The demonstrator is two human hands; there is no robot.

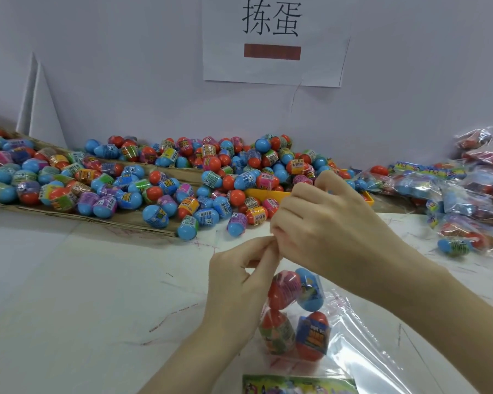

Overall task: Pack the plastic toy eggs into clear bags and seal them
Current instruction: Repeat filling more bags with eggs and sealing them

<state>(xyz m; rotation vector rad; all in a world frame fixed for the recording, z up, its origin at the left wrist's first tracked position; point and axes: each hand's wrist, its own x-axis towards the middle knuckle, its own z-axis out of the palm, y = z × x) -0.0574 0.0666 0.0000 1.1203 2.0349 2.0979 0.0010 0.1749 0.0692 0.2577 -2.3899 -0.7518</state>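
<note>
Hanging upright from both pinching hands (268, 245), bag (296, 314).

Bare forearms, no sleeves, short fingernails.

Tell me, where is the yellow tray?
In the head view the yellow tray sits right of centre, at the back of the table, half buried in the pile of loose eggs, just behind the right hand.

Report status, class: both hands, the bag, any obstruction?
Left hand and right hand pinching the top of the clear bag. Four eggs inside. Empty bags lie beneath it; nothing blocking.
</note>
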